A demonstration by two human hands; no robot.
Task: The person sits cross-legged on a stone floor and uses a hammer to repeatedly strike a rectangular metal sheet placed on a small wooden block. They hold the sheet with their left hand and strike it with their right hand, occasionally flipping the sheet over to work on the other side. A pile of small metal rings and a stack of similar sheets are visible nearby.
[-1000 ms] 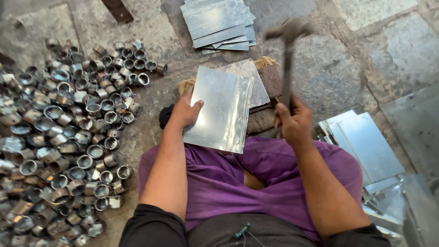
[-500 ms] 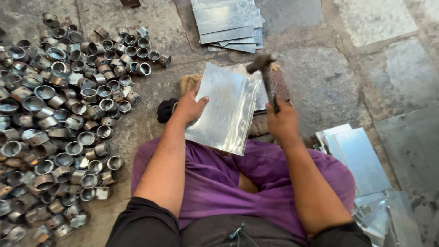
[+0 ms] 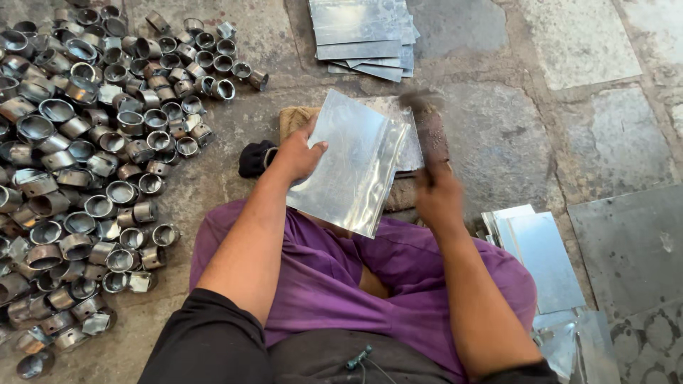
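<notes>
The person sits on a stone floor (image 3: 612, 135) with legs in purple cloth. The left hand (image 3: 297, 158) lies flat on a shiny metal sheet (image 3: 352, 163), fingers (image 3: 316, 147) spread and pressing on its left edge rather than gripping it. The sheet rests tilted over a block (image 3: 295, 116) in front of the knees, with another flat sheet (image 3: 411, 146) under its far corner. The right hand (image 3: 437, 199) is clenched around the handle of a hammer (image 3: 427, 124), which is blurred, with its head just above the right edge of the sheet.

Several things could go wrong here, in my judgement. The hammer comes down close to the sheet's thin edge. If the blow lands off the supported part, the sheet can kick up or slide, and its sharp edge lies near the left wrist and the thigh. The left hand only presses, so a strong blow may make the sheet jump from under the palm. If the left fingers creep towards the right side, they come nearer to the hammer's path. A blow on an unsupported place would also dent the sheet.

To the left lies a large heap of short metal rings (image 3: 92, 156), near the left knee; a sliding sheet could knock into them. More cut sheets are stacked at the top (image 3: 363, 32) and beside the right leg (image 3: 544, 259), again with bare edges near the body.
</notes>
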